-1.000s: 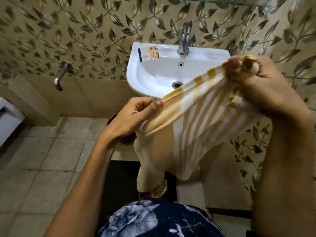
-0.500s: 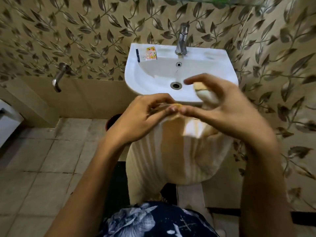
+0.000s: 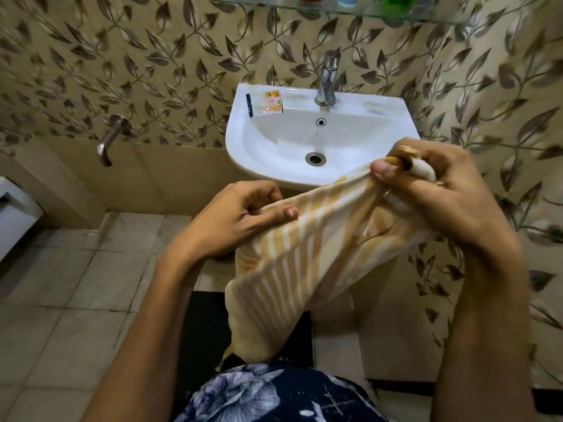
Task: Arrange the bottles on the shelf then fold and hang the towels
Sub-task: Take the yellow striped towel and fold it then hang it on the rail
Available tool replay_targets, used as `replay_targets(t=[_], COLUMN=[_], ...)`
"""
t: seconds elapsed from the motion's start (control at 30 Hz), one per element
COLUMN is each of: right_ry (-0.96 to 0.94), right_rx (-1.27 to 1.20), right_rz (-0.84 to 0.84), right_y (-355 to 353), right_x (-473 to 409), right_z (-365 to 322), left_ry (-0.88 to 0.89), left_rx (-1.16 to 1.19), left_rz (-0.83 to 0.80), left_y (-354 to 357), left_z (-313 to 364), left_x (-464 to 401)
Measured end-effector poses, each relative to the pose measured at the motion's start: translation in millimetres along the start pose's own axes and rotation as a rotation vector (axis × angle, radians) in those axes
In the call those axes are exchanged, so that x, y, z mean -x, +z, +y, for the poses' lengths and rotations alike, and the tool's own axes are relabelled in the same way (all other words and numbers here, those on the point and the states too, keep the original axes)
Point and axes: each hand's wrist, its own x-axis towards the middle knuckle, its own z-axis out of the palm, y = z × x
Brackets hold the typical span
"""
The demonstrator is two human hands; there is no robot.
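Orange-and-white striped cloth, that's the towel, held up in the air in front of the person, stretched between both hands just below the front rim of the sink. Right hand has its grip closed tight on the bunched upper corner, thumb pressed over the fabric, a knot of cloth poking out above the knuckles. Down and to the left of that grip, the left hand pinches the top edge, thumb on top, fingers curled behind. Between the two grips the edge runs taut on a slant, higher on the right. Below them the rest hangs in loose folds, its lowest tip dangling near the person's dark floral shirt. Beyond the right grip sits the white basin with its chrome faucet and a small sachet on the ledge. Way above, a glass shelf carries bottles, only their bases showing. Left of the left grip, a wall tap over the tiled floor.
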Motion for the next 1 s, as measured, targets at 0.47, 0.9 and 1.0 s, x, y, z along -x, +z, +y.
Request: replay_targets(t=[0.47, 0.9, 1.0], right_ry=[0.166, 0.234, 0.152], right_rx=[-0.016, 0.249, 0.327], right_rz=[-0.011, -0.237, -0.352], right_y=[-7, 33, 53], right_x=[4, -5, -12], right_z=[15, -14, -17], left_ry=[0.019, 0.096, 0.134], left_rx=[0.302, 0.311, 0.284], left_rz=[-0.083, -0.030, 0.030], left_y=[10, 14, 11], left_z=[12, 14, 13], left_x=[7, -5, -9])
